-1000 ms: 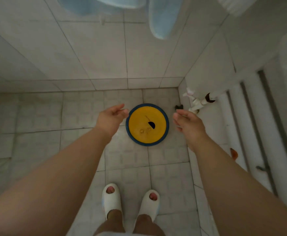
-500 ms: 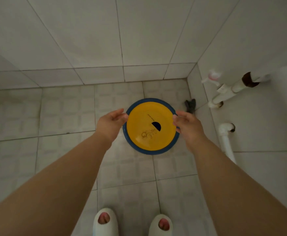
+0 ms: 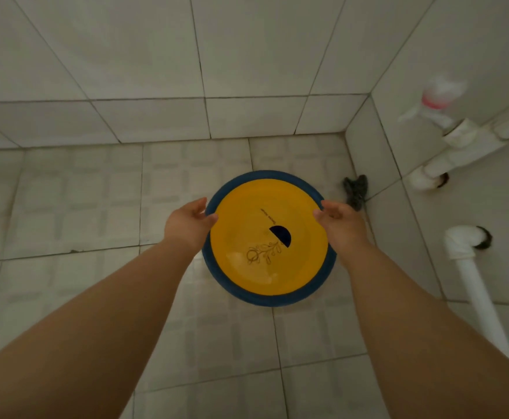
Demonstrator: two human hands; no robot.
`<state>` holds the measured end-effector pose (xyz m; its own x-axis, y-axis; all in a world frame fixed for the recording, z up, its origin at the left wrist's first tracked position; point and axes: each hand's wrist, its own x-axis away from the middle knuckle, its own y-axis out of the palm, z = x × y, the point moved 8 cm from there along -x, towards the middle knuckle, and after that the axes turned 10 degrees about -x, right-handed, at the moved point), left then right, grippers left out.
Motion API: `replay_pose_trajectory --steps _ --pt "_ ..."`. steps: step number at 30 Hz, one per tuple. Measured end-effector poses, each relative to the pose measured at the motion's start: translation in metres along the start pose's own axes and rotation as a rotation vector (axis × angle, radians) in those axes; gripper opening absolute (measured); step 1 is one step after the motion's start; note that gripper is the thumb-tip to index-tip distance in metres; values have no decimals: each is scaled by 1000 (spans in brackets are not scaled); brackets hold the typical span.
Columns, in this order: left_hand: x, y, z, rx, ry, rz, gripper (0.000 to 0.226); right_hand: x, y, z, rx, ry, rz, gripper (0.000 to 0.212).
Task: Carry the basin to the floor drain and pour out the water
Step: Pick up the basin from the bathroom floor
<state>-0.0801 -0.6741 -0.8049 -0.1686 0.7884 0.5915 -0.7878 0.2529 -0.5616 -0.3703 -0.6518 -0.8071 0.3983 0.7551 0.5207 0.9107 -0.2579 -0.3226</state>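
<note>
Basin (image 3: pixel 270 237) on tiled floor (image 3: pixel 81 207) nr corner, bigger in view than 0.5 s ago. Round, smooth yellow inside w/ dark half-moon mark + leaf print, blue rim. Left hand (image 3: pixel 186 226) now at left rim, right hand (image 3: pixel 339 223) at right rim; fingers spread, touching edge, not clamped. Dark crumpled rag (image 3: pixel 355 190) by wall. White plastic pipes (image 3: pixel 471 267) at right, glossy wall tiles.

The left hand (image 3: pixel 186 226) hides part of the basin (image 3: pixel 268 237) rim; the tap (image 3: pixel 437 98) is blurred.
</note>
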Motion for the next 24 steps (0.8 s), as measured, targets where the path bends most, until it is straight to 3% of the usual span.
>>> replay_pose_trajectory --steps 7,12,24 --pt "-22 27 -27 -202 -79 -1 63 -29 -10 41 213 55 108 60" --pt "-32 36 -43 -240 -140 -14 43 -43 -16 63 326 133 116 37" --pt "-34 52 -50 -129 -190 -41 36 -52 -8 87 70 234 146 43"
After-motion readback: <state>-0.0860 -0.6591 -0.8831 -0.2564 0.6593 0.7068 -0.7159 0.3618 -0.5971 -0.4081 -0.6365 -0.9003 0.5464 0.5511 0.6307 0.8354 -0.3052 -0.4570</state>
